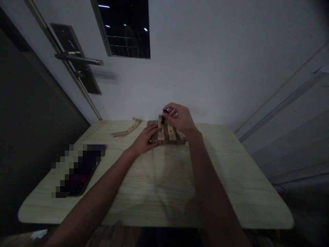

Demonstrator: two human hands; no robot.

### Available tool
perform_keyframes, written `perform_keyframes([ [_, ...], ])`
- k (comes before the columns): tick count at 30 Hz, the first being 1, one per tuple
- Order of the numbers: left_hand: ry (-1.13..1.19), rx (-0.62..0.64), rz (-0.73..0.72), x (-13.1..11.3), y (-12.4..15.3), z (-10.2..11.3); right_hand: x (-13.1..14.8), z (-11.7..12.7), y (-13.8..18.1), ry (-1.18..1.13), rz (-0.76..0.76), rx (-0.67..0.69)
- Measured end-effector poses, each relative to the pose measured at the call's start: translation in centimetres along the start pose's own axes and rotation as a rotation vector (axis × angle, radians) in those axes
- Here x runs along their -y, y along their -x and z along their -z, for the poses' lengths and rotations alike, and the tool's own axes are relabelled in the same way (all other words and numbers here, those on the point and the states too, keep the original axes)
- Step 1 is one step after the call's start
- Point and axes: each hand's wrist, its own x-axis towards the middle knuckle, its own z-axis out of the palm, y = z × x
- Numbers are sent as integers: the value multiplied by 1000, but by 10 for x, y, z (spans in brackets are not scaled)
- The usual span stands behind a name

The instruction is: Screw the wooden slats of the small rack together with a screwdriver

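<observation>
A small brown wooden board [153, 136] lies near the table's back edge, with several pale wooden strips [171, 132] set across it. My right hand [180, 118] pinches the black handle of a screwdriver [164, 116]. Its shaft points down at the leftmost pale strip [161, 136], and whether the tip sits in a screw is too small to tell. On the board's left side rests my left hand [145, 140], its fingers over the top towards that strip and its thumb along the front edge, gripping the board.
A bent pale wooden piece [128, 130] lies left of the board. A phone [86, 171], partly blurred out, is at the table's left. Behind the table [154, 185] stands a white door [205, 68] with a metal handle [79, 60] and a dark window [125, 31].
</observation>
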Motion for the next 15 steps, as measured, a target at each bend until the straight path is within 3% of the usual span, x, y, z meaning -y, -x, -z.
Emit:
perform_keyframes([
  [9, -27, 21, 12, -1, 0, 1, -2, -4, 1, -51, -56, -22],
  [15, -30, 8, 15, -1, 0, 1, 1, -3, 1, -94, -6, 22],
])
